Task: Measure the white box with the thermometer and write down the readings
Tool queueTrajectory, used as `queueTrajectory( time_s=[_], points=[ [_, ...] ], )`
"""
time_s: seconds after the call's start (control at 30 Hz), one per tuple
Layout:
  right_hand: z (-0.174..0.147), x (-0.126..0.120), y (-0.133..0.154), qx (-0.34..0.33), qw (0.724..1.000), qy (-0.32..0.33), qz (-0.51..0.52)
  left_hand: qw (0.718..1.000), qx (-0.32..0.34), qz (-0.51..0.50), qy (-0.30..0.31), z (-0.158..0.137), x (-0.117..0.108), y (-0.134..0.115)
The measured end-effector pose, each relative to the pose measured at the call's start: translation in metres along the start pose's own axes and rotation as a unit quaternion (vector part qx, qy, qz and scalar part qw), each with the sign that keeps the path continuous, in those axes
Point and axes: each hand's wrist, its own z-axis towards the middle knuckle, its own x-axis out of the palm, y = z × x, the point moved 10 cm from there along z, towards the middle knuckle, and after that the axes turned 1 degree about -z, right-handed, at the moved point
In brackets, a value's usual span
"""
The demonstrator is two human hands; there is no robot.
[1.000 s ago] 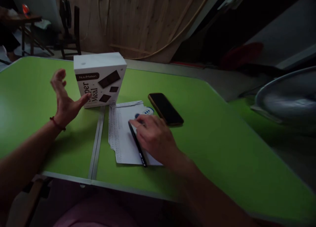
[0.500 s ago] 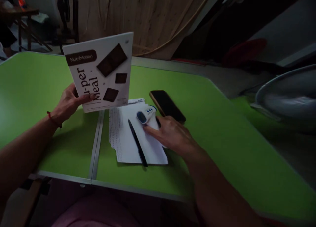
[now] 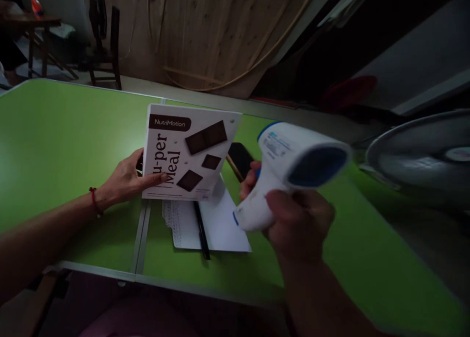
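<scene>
My left hand (image 3: 128, 180) grips a white box (image 3: 198, 112) printed "NutriMotion" by its left side, thumb across the front. Pictures of dark chocolate bars cover the face turned toward me. In my right hand (image 3: 297, 219) is a white and blue infrared thermometer (image 3: 275, 161), raised above the table with its dark screen end toward me. Beneath the box lie stacked papers (image 3: 227, 224) with a notched left edge. A black pen (image 3: 201, 234) rests on them, its upper part hidden by the box. Behind the thermometer's grip, a phone (image 3: 239, 160) is partly covered.
The green folding table (image 3: 73, 126) has a metal seam running front to back. Beyond its far edge stand a dark chair (image 3: 113, 58) and a wooden panel (image 3: 220, 33). At the right is a large grey round object (image 3: 414, 146), partly cut off.
My right hand has lifted the thermometer off the papers, up and toward me. My left hand has brought the box right and lower, over the upper papers and pen.
</scene>
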Motion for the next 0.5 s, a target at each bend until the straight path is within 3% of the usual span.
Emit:
queueTrajectory(
  time_s=[0.1, 0.17, 0.33, 0.5],
  points=[
    [-0.013, 0.027, 0.013, 0.023, 0.982, 0.084, 0.168, 1.0, 0.019, 0.01, 0.01, 0.001, 0.001, -0.005],
    [-0.016, 0.043, 0.015, 0.054, 0.972, 0.117, 0.195, 0.999, 0.028, 0.022, 0.009, 0.001, 0.0, -0.008],
    [-0.012, 0.071, 0.006, 0.081, 0.968, 0.176, 0.157, 0.998, 0.036, 0.05, 0.018, 0.001, -0.001, -0.01],
    [-0.009, 0.075, -0.007, 0.081, 0.973, 0.185, 0.111, 0.998, 0.04, 0.039, 0.022, 0.003, -0.002, -0.008]
  ],
)
